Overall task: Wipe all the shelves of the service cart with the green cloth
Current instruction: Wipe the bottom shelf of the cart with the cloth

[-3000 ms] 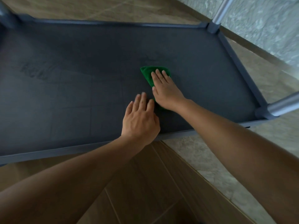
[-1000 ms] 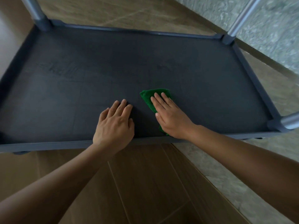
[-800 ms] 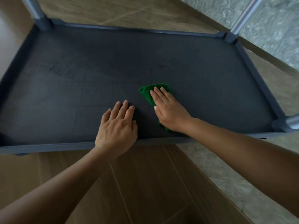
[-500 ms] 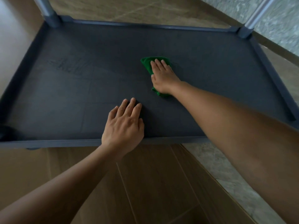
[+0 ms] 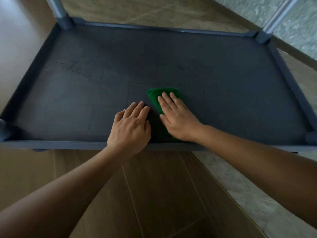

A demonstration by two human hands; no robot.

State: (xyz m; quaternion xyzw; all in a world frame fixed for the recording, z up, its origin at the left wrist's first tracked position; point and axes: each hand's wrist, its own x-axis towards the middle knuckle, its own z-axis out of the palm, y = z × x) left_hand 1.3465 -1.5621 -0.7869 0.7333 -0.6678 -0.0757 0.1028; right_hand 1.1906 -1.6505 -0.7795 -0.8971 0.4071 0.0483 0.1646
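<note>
Near the front rim (image 5: 68, 145) of the dark cart shelf (image 5: 231, 86), the left hand (image 5: 130, 125) lies flat, fingers straight, holding nothing. Just to its right, the green cloth (image 5: 155, 98) runs lengthwise from that rim toward the far side. It is pressed under the flat right hand (image 5: 178, 120), which looks best placed to push it.

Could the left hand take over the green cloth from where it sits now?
Probably yes. The left hand lies flat on the shelf right beside the green cloth, with only bare shelf between them. The right hand, pressing flat on the cloth, would have to lift first.
</note>
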